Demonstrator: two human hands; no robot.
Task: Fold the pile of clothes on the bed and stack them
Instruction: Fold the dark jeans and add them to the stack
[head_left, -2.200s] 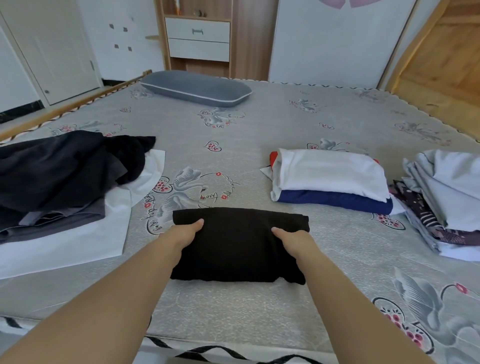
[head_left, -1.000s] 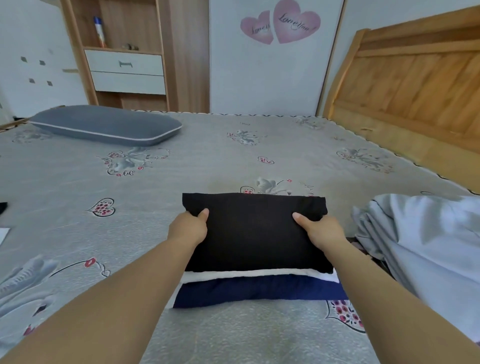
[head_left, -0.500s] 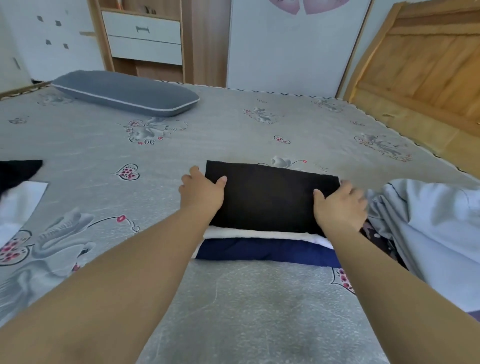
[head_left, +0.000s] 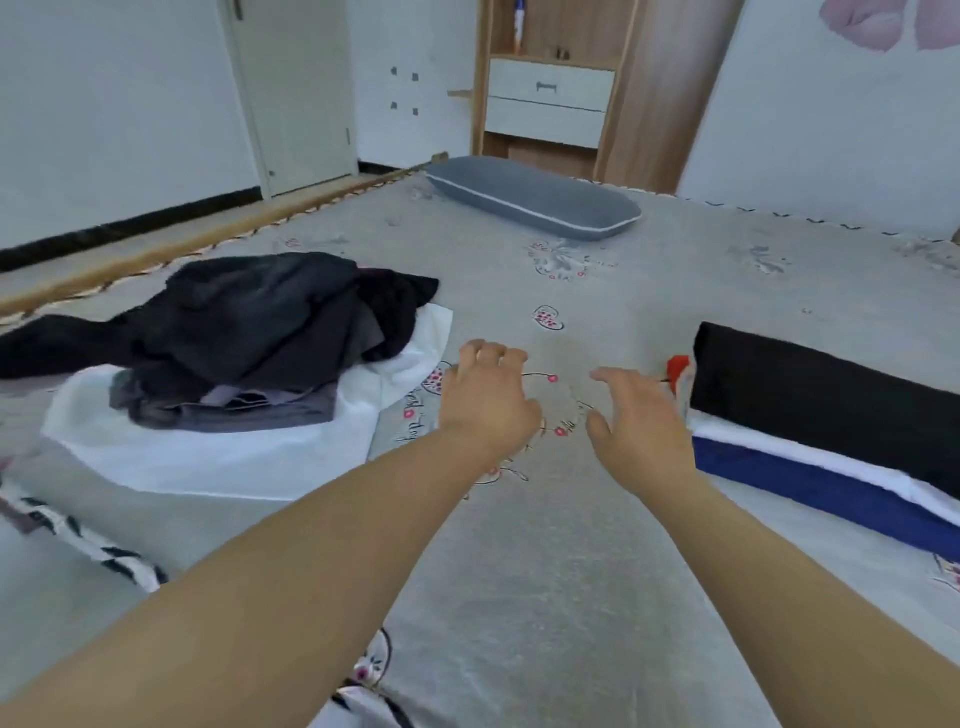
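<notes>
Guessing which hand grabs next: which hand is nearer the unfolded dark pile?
Left. The left hand hovers just right of the dark pile, near its white bottom garment. The right hand is farther right, beside the folded stack.

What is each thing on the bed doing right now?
Left hand: empty, fingers loosely spread.
Right hand: empty, fingers loosely spread.
Dark clothes pile: crumpled, unfolded.
White cloth: spread flat under the pile.
Black shirt: folded, on top of the stack.
Pillow: lying flat.
</notes>
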